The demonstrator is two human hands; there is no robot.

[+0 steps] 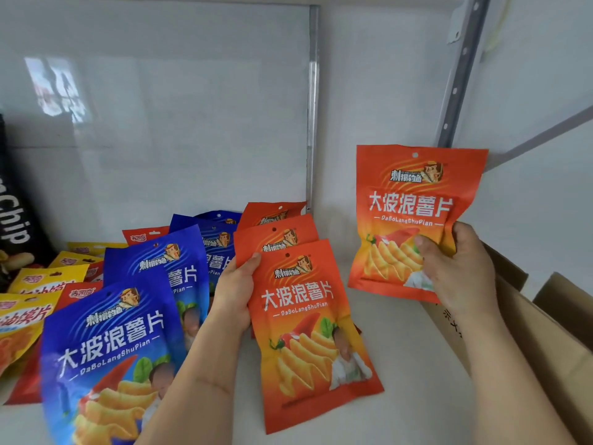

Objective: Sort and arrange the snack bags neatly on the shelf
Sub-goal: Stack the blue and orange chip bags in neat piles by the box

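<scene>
Far to the left of the left hand, yellow bags [38, 284] and red bags [81, 292] lie overlapped on the white shelf [401, 364], beside a black bag [14, 220] at the edge. Just left of that hand runs a row of blue bags [109, 348], the nearest one against the forearm. The left hand [236, 293] grasps the front orange bag [308, 332] by its left edge, thumb on the face; two more orange bags [276, 232] stand right behind it. Further right, the right hand [455, 268] pinches a raised orange bag [414, 200] at its lower right corner, clear of the shelf. A cardboard box [545, 332] sits below that hand.
</scene>
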